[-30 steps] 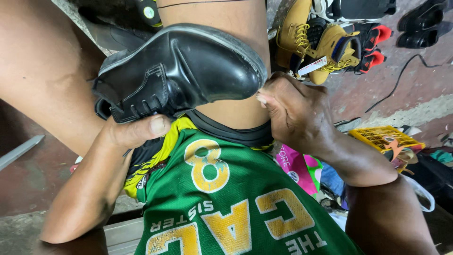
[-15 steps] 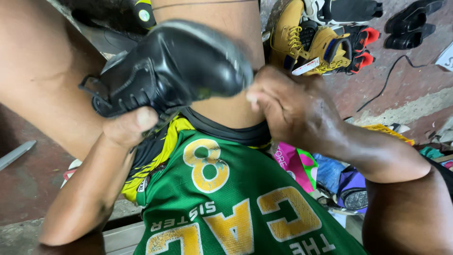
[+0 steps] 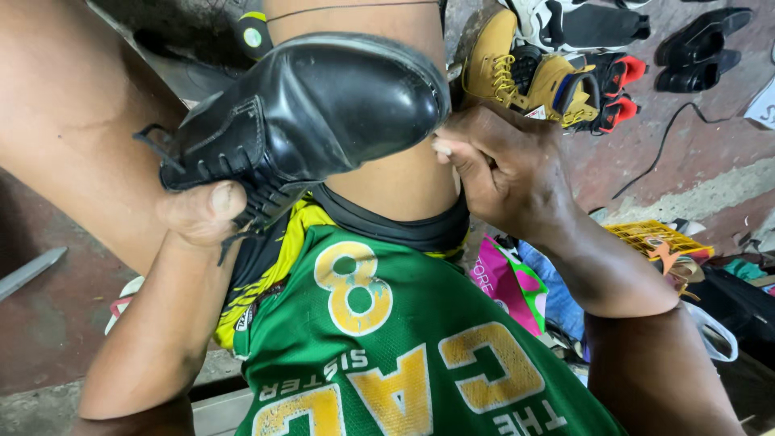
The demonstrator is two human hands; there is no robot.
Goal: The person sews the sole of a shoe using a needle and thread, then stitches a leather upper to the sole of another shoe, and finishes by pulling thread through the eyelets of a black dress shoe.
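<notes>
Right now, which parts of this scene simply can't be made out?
Head view only:
- Black shoe: its sole is turned away.
- Left hand: only the thumb shows; the shoe covers the fingers.
- Right hand: fingers curl from sight behind the toe.
- Tan boots: partly behind the knee.

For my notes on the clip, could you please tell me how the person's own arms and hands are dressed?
Both arms are bare from the elbow down, with no sleeves showing. The left hand and right hand wear no gloves, and no rings, watch or wristbands can be seen.

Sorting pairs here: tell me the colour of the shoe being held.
Glossy black shoe, head view.
</notes>
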